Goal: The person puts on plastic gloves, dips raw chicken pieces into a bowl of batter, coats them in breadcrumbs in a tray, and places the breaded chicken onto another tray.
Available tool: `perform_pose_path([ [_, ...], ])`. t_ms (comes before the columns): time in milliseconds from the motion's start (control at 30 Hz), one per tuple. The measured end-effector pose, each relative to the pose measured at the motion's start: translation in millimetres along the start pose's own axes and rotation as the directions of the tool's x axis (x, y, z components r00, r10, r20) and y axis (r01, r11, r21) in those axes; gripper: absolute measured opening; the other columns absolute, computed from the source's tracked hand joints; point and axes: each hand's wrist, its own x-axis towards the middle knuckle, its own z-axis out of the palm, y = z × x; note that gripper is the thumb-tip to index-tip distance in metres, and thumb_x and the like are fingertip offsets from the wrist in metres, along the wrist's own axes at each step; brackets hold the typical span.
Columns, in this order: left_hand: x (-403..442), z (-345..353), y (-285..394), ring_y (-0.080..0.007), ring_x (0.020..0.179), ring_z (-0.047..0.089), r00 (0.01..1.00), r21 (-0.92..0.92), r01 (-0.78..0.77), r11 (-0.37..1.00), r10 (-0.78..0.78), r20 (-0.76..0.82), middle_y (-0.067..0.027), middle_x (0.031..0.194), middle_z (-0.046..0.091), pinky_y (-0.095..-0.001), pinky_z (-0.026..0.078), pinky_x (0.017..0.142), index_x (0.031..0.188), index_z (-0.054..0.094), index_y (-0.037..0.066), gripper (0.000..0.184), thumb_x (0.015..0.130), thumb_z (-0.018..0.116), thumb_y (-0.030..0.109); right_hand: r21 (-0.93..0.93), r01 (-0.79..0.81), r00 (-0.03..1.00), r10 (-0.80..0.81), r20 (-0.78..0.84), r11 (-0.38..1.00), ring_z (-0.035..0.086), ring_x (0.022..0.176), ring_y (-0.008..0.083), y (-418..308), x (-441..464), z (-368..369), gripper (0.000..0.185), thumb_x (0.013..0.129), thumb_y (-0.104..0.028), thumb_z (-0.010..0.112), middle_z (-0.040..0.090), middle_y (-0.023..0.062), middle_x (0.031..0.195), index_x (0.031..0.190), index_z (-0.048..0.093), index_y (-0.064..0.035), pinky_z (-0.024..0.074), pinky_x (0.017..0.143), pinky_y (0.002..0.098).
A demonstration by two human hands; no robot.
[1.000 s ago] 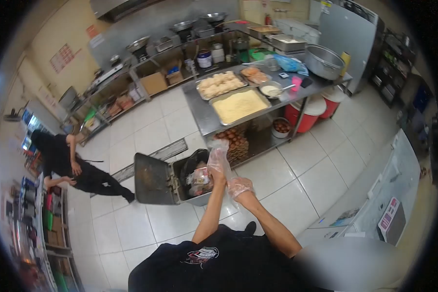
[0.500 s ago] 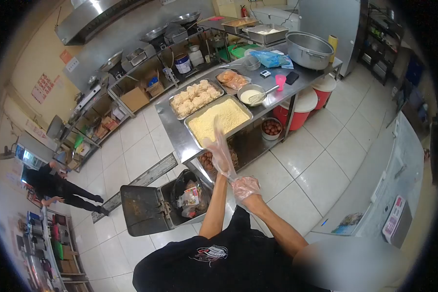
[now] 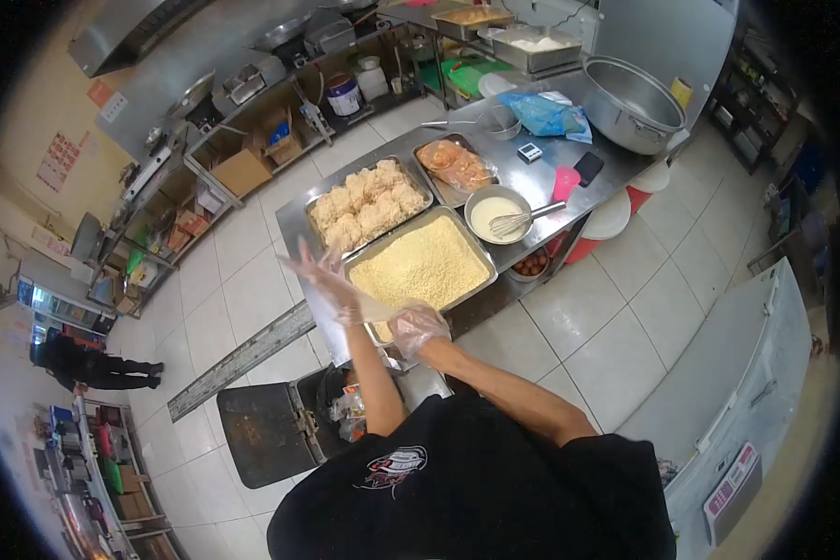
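Gloves [image 3: 343,303] both on; left hand [image 3: 329,285] spread, grasping nothing; right hand [image 3: 420,329] apparently clenched on left cuff [image 3: 375,309], fit looks unfinished; crumbs [image 3: 425,257] just beyond.

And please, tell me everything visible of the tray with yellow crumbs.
The crumb tray is shallow, rectangular, seemingly metal, with a thin rim. Yellow crumbs, unevenly heaped, cover its base. It rests on the metal table, beside a tray of coated pieces. The left hand and right hand partly hide its near side; contact is unclear.
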Motion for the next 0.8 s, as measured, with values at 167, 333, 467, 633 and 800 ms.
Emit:
perform_pose_path([
  [167, 67, -31, -54, -0.0345, 0.129, 0.029, 0.943, 0.246, -0.101, 0.964, 0.172, -0.285, -0.0196, 0.141, 0.030, -0.0530, 0.031, 0.102, 0.143, 0.022, 0.014, 0.062, 0.091, 0.040, 0.043, 0.019, 0.133, 0.990, -0.132, -0.039, 0.991, 0.061, 0.059, 0.0309, 18, 43, -15, 0.017, 0.073, -0.014, 0.053, 0.059, 0.0160, 0.060, 0.062, 0.063, -0.0053, 0.0492, 0.060, 0.0417],
  [333, 128, -190, -157, -0.0382, 0.128, 0.032, 0.893, 0.881, 0.145, 0.451, 0.323, -0.313, -0.0254, 0.138, 0.032, -0.0560, 0.034, 0.098, 0.143, 0.022, 0.016, 0.061, 0.090, 0.045, 0.036, -0.057, -0.136, 0.991, 0.135, -0.020, 0.989, 0.058, 0.092, 0.0318, 201, 2, 42, 0.038, 0.087, -0.034, 0.045, 0.060, 0.0199, 0.096, 0.098, 0.058, 0.0000, 0.0444, 0.082, 0.0426],
  [467, 82, -287, -269, -0.0405, 0.123, 0.038, 0.896, 0.791, -0.210, -0.574, -0.437, -0.079, -0.0301, 0.135, 0.034, -0.0559, 0.033, 0.098, 0.142, 0.025, 0.014, 0.060, 0.090, 0.046, 0.032, 0.208, -0.665, 0.734, 0.679, 0.004, 0.717, 0.056, 0.096, 0.0384, 286, -6, 73, 0.043, 0.089, -0.036, 0.039, 0.059, 0.0227, 0.097, 0.107, 0.053, 0.0003, 0.0407, 0.088, 0.0474],
  [633, 40, -232, -231, -0.0389, 0.108, 0.053, 0.884, 0.994, 0.070, -0.089, -0.456, -0.103, -0.0296, 0.121, 0.050, -0.0395, 0.041, 0.094, 0.122, 0.048, -0.007, 0.054, 0.089, 0.048, 0.037, 0.234, -0.666, 0.740, 0.668, 0.085, 0.708, 0.058, 0.092, 0.0404, 303, 17, 127, 0.035, 0.086, -0.021, 0.045, 0.059, 0.0279, 0.099, 0.112, 0.050, 0.0014, 0.0473, 0.077, 0.0480],
  [800, 42, -263, -226, -0.0357, 0.103, 0.058, 0.777, 0.934, 0.288, 0.213, -0.622, -0.098, -0.0268, 0.111, 0.059, -0.0377, 0.045, 0.089, 0.115, 0.050, -0.011, 0.060, 0.085, 0.057, 0.041, 0.148, -0.593, 0.805, 0.580, 0.125, 0.791, 0.060, 0.082, 0.0415, 288, 15, 96, 0.031, 0.086, -0.018, 0.044, 0.062, 0.0250, 0.085, 0.108, 0.049, 0.0029, 0.0473, 0.074, 0.0495],
])
